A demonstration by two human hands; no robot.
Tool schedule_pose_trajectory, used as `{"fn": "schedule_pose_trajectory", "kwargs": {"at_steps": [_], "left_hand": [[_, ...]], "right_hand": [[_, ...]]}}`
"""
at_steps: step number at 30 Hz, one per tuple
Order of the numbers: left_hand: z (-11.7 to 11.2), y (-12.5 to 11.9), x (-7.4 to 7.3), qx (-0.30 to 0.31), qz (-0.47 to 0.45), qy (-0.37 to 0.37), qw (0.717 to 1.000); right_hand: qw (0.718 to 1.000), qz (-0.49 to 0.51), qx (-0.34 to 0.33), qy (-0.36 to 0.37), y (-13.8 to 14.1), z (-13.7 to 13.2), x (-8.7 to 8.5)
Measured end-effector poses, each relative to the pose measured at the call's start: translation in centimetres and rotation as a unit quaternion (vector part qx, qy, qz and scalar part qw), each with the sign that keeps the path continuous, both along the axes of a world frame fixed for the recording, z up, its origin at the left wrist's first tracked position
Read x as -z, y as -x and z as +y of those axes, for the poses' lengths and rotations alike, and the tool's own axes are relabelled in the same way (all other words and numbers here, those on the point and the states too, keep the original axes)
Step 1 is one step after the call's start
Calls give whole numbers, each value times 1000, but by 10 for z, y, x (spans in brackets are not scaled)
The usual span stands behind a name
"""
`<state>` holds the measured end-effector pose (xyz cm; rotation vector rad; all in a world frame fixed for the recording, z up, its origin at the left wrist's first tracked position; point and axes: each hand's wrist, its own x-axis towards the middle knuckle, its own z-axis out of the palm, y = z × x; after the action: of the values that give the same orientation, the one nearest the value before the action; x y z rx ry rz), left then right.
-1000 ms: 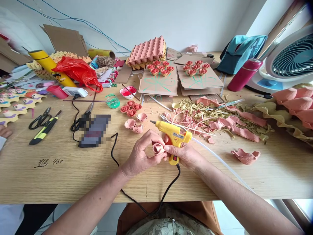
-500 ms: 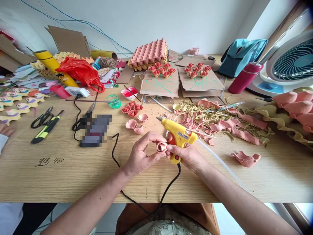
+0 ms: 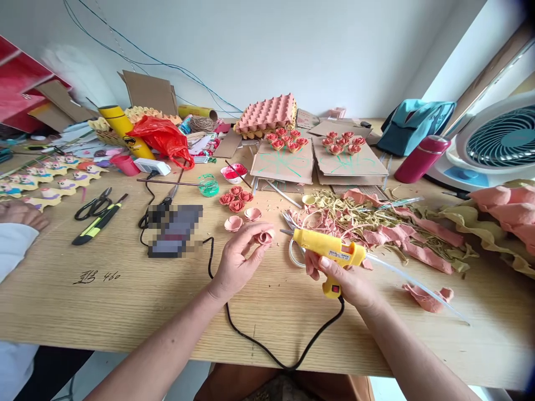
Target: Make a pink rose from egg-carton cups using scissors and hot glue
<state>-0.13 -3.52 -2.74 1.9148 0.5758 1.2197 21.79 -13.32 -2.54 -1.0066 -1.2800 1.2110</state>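
Observation:
Between the fingertips of my left hand [image 3: 239, 260] is a small pink egg-carton flower [image 3: 264, 238], its rolled centre facing me. My right hand [image 3: 340, 275] grips a yellow glue gun [image 3: 321, 245] by its handle. The nozzle points left, a short way from the flower and apart from it. A clear glue stick [image 3: 409, 278] trails from the back of the gun. Just beyond my left hand lie pink unpainted flower cups [image 3: 233, 224] and several red-painted flowers [image 3: 236, 206].
Pink and yellow carton scraps [image 3: 368, 223] cover the middle right. Flowers stand on cardboard squares [image 3: 282, 167] at the back. Scissors [image 3: 94, 206] and a utility knife [image 3: 100, 223] lie left, near another person's hand [image 3: 25, 214]. A fan [image 3: 497, 139] stands right. The gun's black cord [image 3: 288, 367] loops in front.
My hands have moved apart. The glue gun has shifted right, away from the flower, and my right fingers no longer touch the flower. The camera view has tilted up slightly.

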Motion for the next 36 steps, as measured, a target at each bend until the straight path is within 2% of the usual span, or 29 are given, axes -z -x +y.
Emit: {"fn": "schedule_pose_trajectory", "kwargs": {"at_steps": [4, 7, 14, 25, 36], "left_hand": [[0, 0, -2, 23, -33, 39, 998], [-1, 0, -5, 25, -37, 51, 998], [-3, 1, -7, 33, -35, 74, 996], [-2, 2, -3, 65, -57, 118, 989], [-2, 4, 0, 74, -53, 81, 993]], "right_hand": [[996, -87, -12, -8, -2, -2, -2], [994, -112, -7, 11, -2, -3, -1], [993, -109, 15, 36, -2, -3, 4], [989, -140, -15, 39, -1, -3, -4], [989, -143, -15, 29, -1, -4, -2]]}}
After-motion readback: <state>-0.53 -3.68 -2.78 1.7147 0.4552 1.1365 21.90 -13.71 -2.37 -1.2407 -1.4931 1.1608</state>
